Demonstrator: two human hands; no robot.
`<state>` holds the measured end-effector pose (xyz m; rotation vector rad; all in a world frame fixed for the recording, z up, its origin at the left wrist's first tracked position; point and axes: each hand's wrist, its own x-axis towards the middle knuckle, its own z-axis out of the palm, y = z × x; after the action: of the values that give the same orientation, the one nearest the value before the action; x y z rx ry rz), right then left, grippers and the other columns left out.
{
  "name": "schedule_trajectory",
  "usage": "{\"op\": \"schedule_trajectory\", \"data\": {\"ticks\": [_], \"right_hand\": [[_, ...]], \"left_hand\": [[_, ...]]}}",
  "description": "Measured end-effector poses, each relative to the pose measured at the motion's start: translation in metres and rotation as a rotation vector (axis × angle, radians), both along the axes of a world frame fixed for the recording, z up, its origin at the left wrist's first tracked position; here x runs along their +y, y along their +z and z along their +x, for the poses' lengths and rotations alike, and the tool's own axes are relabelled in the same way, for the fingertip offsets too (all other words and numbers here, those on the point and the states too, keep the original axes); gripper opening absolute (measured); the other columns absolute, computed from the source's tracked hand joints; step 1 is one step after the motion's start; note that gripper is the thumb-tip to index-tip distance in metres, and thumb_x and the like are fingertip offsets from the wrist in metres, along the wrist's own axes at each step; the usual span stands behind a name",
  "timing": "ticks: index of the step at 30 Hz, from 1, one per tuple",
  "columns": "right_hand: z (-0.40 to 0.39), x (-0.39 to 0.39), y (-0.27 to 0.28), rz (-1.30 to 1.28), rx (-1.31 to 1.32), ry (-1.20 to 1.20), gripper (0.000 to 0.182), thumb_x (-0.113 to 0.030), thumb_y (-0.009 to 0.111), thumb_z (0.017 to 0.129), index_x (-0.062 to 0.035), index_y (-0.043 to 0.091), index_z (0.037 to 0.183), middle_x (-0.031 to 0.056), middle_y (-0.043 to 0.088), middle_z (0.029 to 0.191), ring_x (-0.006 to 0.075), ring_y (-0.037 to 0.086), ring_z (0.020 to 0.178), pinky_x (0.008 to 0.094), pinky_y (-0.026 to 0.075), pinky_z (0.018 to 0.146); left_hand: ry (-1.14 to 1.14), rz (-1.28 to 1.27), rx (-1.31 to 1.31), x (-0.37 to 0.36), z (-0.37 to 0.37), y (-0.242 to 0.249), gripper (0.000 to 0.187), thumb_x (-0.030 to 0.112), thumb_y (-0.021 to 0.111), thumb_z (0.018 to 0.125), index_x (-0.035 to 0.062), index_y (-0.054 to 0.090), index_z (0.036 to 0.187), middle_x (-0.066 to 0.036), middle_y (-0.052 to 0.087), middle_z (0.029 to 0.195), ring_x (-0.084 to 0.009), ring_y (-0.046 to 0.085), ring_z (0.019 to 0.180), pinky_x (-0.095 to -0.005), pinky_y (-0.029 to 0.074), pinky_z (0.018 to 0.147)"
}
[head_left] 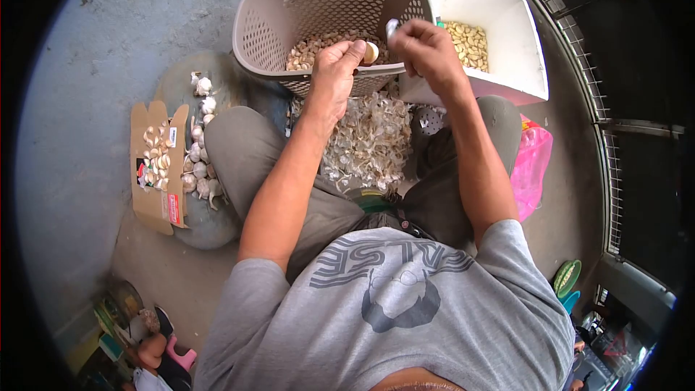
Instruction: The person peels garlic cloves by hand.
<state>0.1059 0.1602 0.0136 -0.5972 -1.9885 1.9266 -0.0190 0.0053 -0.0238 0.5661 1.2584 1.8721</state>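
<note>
My left hand [337, 72] is closed, pinching a pale garlic clove [370, 53] between thumb and fingers above the near rim of a perforated grey-brown basket [260, 18]. To its right, my right hand [428, 51] is closed too, near the corner of a white foam box [499, 11]. A blurred whitish piece [392, 27] sticks out at its fingertips, and a bit of green shows behind its knuckles; what it grips I cannot make out. Unpeeled cloves [311, 51] lie in the basket. Peeled cloves [467, 45] lie in the foam box.
Papery garlic skins [369, 141] are heaped between my legs. At left, whole garlic bulbs [199, 152] and a cardboard piece [148, 203] bearing loose cloves rest on a rounded surface. A pink plastic bag [531, 170] sits by my right knee. Metal mesh [579, 51] edges the right side.
</note>
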Motion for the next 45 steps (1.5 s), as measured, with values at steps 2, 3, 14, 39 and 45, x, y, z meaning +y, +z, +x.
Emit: {"op": "schedule_trajectory", "data": {"ticks": [2,3,14,39,45], "right_hand": [[0.007,-0.001,0.015,0.428,-0.197,0.159,0.020,-0.013,0.080,0.085,0.0003,0.069,0.094,0.0057,0.068,0.075,0.0134,0.060,0.064,0.0307,0.047,0.054],[0.008,0.001,0.013,0.429,-0.212,0.219,0.021,-0.013,0.080,0.085,0.0008,0.069,0.094,0.0065,0.069,0.077,0.0143,0.061,0.067,0.0314,0.048,0.055],[-0.001,-0.035,0.013,0.487,-0.109,0.040,0.035,-0.023,0.075,0.095,0.0061,0.064,0.110,0.0176,0.072,0.088,0.0218,0.071,0.084,0.0370,0.055,0.069],[-0.014,-0.008,0.001,-0.293,0.024,-0.078,0.066,-0.055,0.043,0.108,0.0029,0.053,0.139,0.0033,0.062,0.073,0.0056,0.042,0.050,0.0243,0.032,0.045],[-0.023,-0.037,-0.014,-0.485,0.083,-0.038,0.077,-0.064,0.031,0.106,0.0000,0.045,0.147,0.0070,0.063,0.089,0.0101,0.050,0.057,0.0261,0.038,0.049]], "left_hand": [[0.013,-0.021,0.039,0.000,-0.004,0.002,0.029,0.026,0.065,0.103,-0.0021,0.072,0.103,-0.005,0.073,0.094,-0.0102,0.064,0.084,-0.0269,0.050,0.082],[0.022,-0.033,0.058,-0.001,-0.006,0.003,0.029,0.026,0.066,0.103,-0.0026,0.072,0.103,-0.005,0.073,0.093,-0.0103,0.064,0.084,-0.0267,0.050,0.082],[0.060,-0.095,0.199,0.001,0.006,0.001,0.018,0.011,0.064,0.102,-0.0045,0.073,0.098,-0.006,0.072,0.087,-0.0093,0.065,0.074,-0.0238,0.054,0.070],[0.099,-0.043,0.094,0.002,0.014,0.012,0.020,0.022,0.071,0.098,0.0038,0.069,0.106,0.000,0.066,0.086,-0.0095,0.062,0.075,-0.0255,0.051,0.069],[0.241,-0.196,0.740,0.001,0.027,0.018,0.021,0.018,0.075,0.093,-0.0011,0.072,0.100,-0.012,0.057,0.101,-0.0222,0.064,0.087,-0.0361,0.054,0.078]]}}
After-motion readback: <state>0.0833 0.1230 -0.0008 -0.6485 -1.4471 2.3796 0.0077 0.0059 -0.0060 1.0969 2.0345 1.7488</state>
